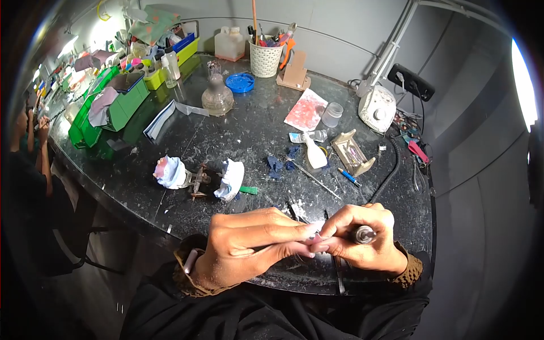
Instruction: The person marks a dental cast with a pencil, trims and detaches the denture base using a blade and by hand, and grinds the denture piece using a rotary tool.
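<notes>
Near the bench's front edge, my left hand (246, 243) pinches a small pink piece (313, 239), which looks like dental acrylic. My right hand (362, 238) is wrapped round a rotary handpiece (363, 234), its metal end pointing towards me. The fingertips of both hands meet at the pink piece, so most of it and the handpiece's tip are hidden. Beyond my left hand lies an opened articulator (199, 180) with a plaster cast (170, 172) at one end and another white cast (230, 180) at the other. A thin metal tool (340, 275) lies beneath my right hand.
A handpiece control box (377, 109) stands at the back right with a black cord. A glass burner (217, 97), a blue lid (239, 83), a white tool cup (266, 60) and a white bottle (315, 152) stand further back. Another person (34, 153) sits at far left.
</notes>
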Tool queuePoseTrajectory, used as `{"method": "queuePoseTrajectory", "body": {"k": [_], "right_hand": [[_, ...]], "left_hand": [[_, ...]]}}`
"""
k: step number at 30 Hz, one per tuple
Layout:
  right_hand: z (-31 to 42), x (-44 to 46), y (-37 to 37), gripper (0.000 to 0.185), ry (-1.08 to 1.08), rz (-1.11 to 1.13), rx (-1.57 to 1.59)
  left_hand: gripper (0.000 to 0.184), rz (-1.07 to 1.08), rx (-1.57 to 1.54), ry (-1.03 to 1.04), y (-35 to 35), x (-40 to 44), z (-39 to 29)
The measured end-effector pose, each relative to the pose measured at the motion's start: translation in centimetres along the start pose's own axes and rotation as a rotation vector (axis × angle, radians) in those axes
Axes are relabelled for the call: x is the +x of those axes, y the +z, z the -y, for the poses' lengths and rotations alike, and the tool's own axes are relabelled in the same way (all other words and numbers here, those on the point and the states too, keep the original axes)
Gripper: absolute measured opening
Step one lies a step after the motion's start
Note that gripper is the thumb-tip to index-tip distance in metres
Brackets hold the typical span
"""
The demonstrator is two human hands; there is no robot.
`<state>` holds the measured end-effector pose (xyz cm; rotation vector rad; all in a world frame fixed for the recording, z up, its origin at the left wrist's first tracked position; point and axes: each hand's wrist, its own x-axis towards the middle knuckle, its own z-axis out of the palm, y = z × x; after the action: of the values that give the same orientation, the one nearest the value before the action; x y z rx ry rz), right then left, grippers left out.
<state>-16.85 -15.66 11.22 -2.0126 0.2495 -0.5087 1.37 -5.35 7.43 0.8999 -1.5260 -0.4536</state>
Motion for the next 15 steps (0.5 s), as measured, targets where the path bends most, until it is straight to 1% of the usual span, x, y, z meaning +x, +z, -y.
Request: {"method": "queuePoseTrajectory", "body": {"k": [1,4,5,8,9,10,12,13,15], "right_hand": [[-0.6,0.2,0.4,0.01,-0.137,-0.07,0.011],[-0.7,0.4,0.6,0.014,-0.302,-0.169,-0.143],[-0.9,0.4,0.6,0.015,-0.355,-0.198,-0.151],[-1.2,0.5,0.5,0.016,-0.418,-0.205,-0.172],[-1.3,0.5,0.5,0.023,-0.367,-0.221,-0.162],[-1.0,0.4,0.4,0.037,-0.316,-0.253,-0.249],[-1.8,0.4,-0.2,0.038,-0.318,-0.166,-0.288],[-2.0,0.7,-0.2,0.043,-0.329,-0.115,-0.308],[-2.3,0.7,-0.1,0.042,-0.314,-0.083,-0.407]], "left_hand": [[0.023,-0.031,-0.021,-0.009,0.2,-0.1,0.1],[0.019,-0.1,-0.045,0.018,0.8,0.0,0.1],[0.018,-0.122,-0.055,0.023,0.9,-0.1,0.1],[0.016,-0.165,-0.107,0.019,1.2,-0.1,0.5],[0.015,-0.165,-0.138,0.003,1.2,-0.2,0.6],[0.015,-0.165,-0.168,-0.013,1.2,-0.3,0.7],[0.015,-0.172,-0.224,-0.058,1.5,-0.3,0.8],[0.015,-0.174,-0.255,-0.082,1.6,-0.3,0.8],[0.015,-0.129,-0.23,-0.02,1.6,0.0,1.0]]}}
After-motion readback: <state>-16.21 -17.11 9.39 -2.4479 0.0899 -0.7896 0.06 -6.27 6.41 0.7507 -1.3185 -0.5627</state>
